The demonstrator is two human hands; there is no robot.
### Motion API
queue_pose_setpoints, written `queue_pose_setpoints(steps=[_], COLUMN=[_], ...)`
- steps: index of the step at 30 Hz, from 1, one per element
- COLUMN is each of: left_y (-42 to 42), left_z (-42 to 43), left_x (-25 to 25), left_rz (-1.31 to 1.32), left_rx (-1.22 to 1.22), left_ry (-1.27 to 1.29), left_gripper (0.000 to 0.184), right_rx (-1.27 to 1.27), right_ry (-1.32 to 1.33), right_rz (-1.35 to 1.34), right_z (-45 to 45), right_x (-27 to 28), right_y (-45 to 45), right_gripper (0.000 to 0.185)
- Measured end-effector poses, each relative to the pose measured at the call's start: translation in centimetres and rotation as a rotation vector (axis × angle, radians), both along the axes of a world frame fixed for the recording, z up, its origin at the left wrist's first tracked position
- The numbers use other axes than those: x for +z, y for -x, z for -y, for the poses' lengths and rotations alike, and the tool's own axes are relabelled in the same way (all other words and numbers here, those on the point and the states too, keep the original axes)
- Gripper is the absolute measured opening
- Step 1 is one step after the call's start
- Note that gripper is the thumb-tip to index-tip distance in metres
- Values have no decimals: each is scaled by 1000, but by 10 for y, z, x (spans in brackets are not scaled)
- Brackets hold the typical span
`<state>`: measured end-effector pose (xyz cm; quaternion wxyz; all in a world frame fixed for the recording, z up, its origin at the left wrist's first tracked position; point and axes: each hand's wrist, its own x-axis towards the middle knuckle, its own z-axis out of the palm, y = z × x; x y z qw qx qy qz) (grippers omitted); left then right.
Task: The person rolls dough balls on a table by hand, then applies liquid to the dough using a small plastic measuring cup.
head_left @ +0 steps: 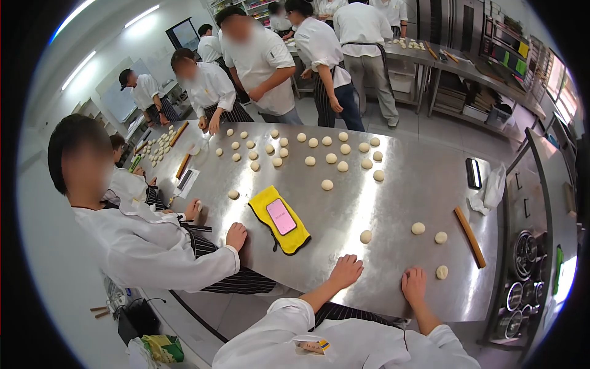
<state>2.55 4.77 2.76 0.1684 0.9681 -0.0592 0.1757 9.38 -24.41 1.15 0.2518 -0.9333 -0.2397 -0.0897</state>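
My left hand [347, 270] rests on the steel table [393, 295] near its front edge, fingers curled down; whatever is under the palm is hidden. To its right, my right hand [414, 283] is also curled on the metal, and its underside does not show. A round dough ball [365, 237] lies just beyond my left hand. Right of my right hand sits another dough ball [442, 272] with a creased top. Farther in are a smooth dough ball [418, 228] and one more dough ball [440, 237]. A wooden rolling pin [469, 237] lies slantwise at the right.
On the left, a yellow cloth [295, 237] carries a pink phone [281, 216]. Several dough balls [326, 184] spread across the far side. A black device [473, 173] and a plastic bag [488, 190] lie at right. A co-worker's hand [236, 236] rests at the left edge.
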Motion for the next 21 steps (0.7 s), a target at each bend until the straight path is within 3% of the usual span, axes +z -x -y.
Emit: queue_pose_setpoints(steps=[2, 4, 7, 9, 12, 15, 16, 17, 21], left_y=[0, 18, 28, 17, -10, 16, 20, 25, -14], left_z=[-12, -11, 2, 24, 10, -3, 1, 15, 22], left_x=[-13, -20, -15, -12, -17, -18, -13, -9, -15], left_rz=[-172, -155, 1, -17, -114, -85, -50, 19, -103], left_rx=[-68, -48, 124, 80, -12, 66, 90, 68, -141], left_ry=[-40, 35, 70, 80, 25, 63, 73, 27, 3], left_gripper=[13, 11, 13, 14, 16, 16, 17, 15, 12], right_rx=[20, 44, -112, -64, -10, -113, -99, -85, 18], right_ry=[44, 105, -42, 105, 106, 23, 25, 35, 146], right_rz=[-48, -111, 59, -57, -129, -174, -47, 80, -85], right_z=[11, 26, 5, -11, -14, 0, -4, -5, -24], right_x=[-11, -8, 8, 15, 7, 4, 0, -4, 0], right_y=[-8, 10, 17, 30, -2, 6, 22, 34, 5], right_gripper=[18, 17, 16, 14, 13, 14, 15, 16, 16])
